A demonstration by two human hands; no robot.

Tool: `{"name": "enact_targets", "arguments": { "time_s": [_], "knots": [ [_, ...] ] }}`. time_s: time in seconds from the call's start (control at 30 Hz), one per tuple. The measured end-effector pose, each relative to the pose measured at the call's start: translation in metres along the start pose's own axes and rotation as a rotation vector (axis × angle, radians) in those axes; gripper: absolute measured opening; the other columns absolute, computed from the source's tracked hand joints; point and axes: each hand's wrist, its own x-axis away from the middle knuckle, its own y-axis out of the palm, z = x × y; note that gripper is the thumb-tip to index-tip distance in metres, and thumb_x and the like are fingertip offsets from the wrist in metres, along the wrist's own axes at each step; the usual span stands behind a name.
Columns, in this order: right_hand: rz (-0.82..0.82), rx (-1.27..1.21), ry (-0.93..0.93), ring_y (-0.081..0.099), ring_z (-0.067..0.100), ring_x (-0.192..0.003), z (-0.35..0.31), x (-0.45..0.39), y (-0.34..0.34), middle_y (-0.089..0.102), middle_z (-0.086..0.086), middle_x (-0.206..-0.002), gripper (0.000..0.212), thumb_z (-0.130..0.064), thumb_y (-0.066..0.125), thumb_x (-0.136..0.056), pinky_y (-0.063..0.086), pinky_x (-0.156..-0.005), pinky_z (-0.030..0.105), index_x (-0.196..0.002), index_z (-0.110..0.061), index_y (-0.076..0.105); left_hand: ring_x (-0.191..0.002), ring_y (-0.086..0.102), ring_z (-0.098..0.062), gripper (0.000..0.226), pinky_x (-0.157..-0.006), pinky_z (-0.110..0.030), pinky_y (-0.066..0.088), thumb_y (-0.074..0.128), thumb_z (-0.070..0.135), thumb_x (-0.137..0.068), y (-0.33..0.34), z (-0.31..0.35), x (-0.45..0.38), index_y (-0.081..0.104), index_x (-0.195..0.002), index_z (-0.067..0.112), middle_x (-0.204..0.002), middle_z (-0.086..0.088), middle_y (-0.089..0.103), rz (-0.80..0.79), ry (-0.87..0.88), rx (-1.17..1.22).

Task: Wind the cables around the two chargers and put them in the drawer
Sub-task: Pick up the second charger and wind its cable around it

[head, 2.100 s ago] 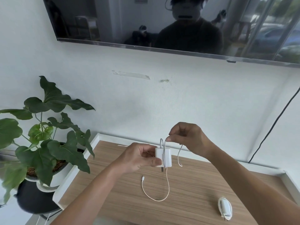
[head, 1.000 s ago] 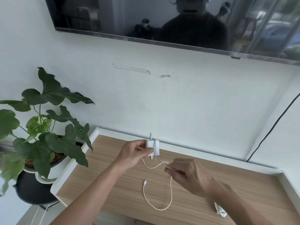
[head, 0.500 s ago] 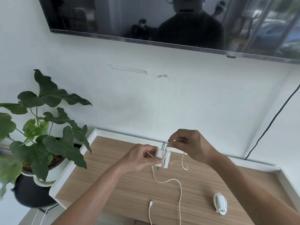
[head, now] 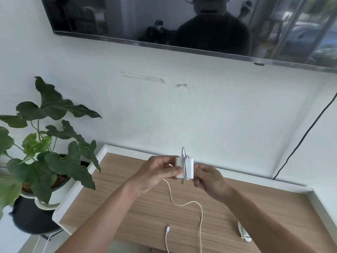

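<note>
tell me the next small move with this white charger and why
Probably another loop: the right hand should carry the thin white cable around the square white charger that the left hand holds. Only a few turns sit on it, and a long tail lies slack on the wooden tabletop.

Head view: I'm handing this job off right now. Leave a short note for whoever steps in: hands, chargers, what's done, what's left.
Left hand: holds the white charger above the wooden tabletop.
Right hand: at the charger's right side; what its fingers pinch is hidden.
Cable: a few turns are around the charger; a long tail hangs to the tabletop, connector end lying near the front edge.
Second charger: lies on the tabletop at the right, partly behind the right forearm, cable apparently wound.
Left: wind the tail, then put both chargers in the drawer, which is not in view.
</note>
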Motion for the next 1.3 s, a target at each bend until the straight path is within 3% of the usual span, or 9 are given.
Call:
{"name": "enact_targets", "arguments": {
  "time_s": [0.2,0.33,0.53,0.7,0.83,0.93,1.07,1.17,1.3],
  "knots": [
    [-0.026,0.380,-0.031,0.048,0.014,-0.052,0.021,0.018,0.012,0.062,0.004,-0.066,0.029,-0.037,0.060,-0.100,0.042,-0.053,0.024,-0.090,-0.017,0.078,-0.097,0.069,-0.024,0.038,-0.086,-0.036,0.057,0.086,0.026,-0.080,-0.007,-0.007,-0.005,0.078,-0.114,0.009,-0.108,-0.014,0.077,0.154,-0.007,0.157],
    [-0.086,0.733,-0.105,0.049,0.008,-0.051,0.012,0.035,0.016,0.061,-0.009,-0.058,0.029,-0.038,0.054,-0.103,0.042,-0.055,0.021,-0.091,-0.025,0.076,-0.083,0.071,-0.016,0.026,-0.076,-0.024,0.057,0.081,0.024,-0.083,-0.012,-0.008,-0.006,0.081,-0.107,0.013,-0.102,-0.018,0.078,0.281,-0.016,0.019],
    [-0.121,1.041,-0.372,0.047,0.004,-0.051,-0.015,0.054,0.020,0.059,-0.002,-0.060,0.030,-0.039,0.058,-0.100,0.034,-0.051,0.015,-0.086,-0.017,0.072,-0.072,0.067,0.002,0.015,-0.069,-0.013,0.052,0.079,0.025,-0.090,-0.013,-0.013,-0.005,0.080,-0.105,0.022,-0.085,0.010,0.078,0.202,-0.056,-0.259],
    [-0.108,1.145,-0.478,0.051,0.008,-0.059,-0.043,0.056,0.021,0.063,-0.005,-0.071,0.020,-0.029,0.060,-0.100,0.036,-0.057,0.013,-0.090,-0.017,0.072,-0.070,0.061,-0.003,0.018,-0.067,-0.024,0.044,0.077,0.041,-0.087,-0.013,-0.012,-0.008,0.078,-0.099,0.028,-0.082,0.002,0.074,0.088,-0.071,-0.538],
    [-0.058,1.090,-0.452,0.055,0.004,-0.062,-0.059,0.045,0.015,0.066,-0.010,-0.074,0.013,-0.024,0.065,-0.098,0.038,-0.060,0.012,-0.091,-0.020,0.076,-0.063,0.058,0.007,0.019,-0.062,-0.013,0.041,0.076,0.036,-0.090,-0.008,-0.003,-0.007,0.078,-0.106,0.027,-0.069,0.022,0.070,0.027,-0.096,-0.561],
    [-0.018,0.952,-0.373,0.053,0.003,-0.058,-0.070,0.038,0.011,0.069,-0.009,-0.070,0.006,-0.029,0.073,-0.092,0.043,-0.060,0.017,-0.088,-0.026,0.077,-0.072,0.064,0.006,0.022,-0.065,-0.010,0.044,0.075,0.038,-0.091,-0.005,0.000,-0.004,0.077,-0.111,0.029,-0.076,0.027,0.073,-0.030,-0.090,-0.617],
    [0.008,0.771,-0.278,0.068,0.018,-0.077,-0.079,0.026,0.006,0.077,-0.002,-0.084,0.005,-0.026,0.081,-0.085,0.052,-0.073,0.027,-0.085,-0.024,0.077,-0.075,0.065,-0.002,0.023,-0.068,-0.014,0.046,0.076,0.037,-0.091,-0.001,0.006,0.001,0.077,-0.112,0.029,-0.078,0.018,0.074,-0.077,-0.087,-0.537],
    [0.042,0.516,-0.199,0.055,0.008,-0.061,-0.076,0.018,0.000,0.069,-0.001,-0.072,0.014,-0.017,0.087,-0.078,0.043,-0.058,0.017,-0.081,-0.013,0.074,-0.081,0.067,-0.005,0.023,-0.075,-0.019,0.052,0.076,0.035,-0.091,0.002,0.012,0.004,0.077,-0.113,0.030,-0.084,0.008,0.076,-0.127,-0.082,-0.466],
    [0.010,0.165,-0.130,0.036,0.014,-0.056,-0.060,0.009,-0.012,0.055,0.003,-0.066,0.020,-0.020,0.087,-0.074,0.034,-0.053,0.022,-0.073,-0.012,0.068,-0.092,0.069,-0.012,0.022,-0.085,-0.030,0.056,0.078,0.023,-0.090,0.009,0.014,0.006,0.078,-0.111,0.018,-0.100,-0.004,0.076,-0.146,-0.048,-0.199]
  ]
}}
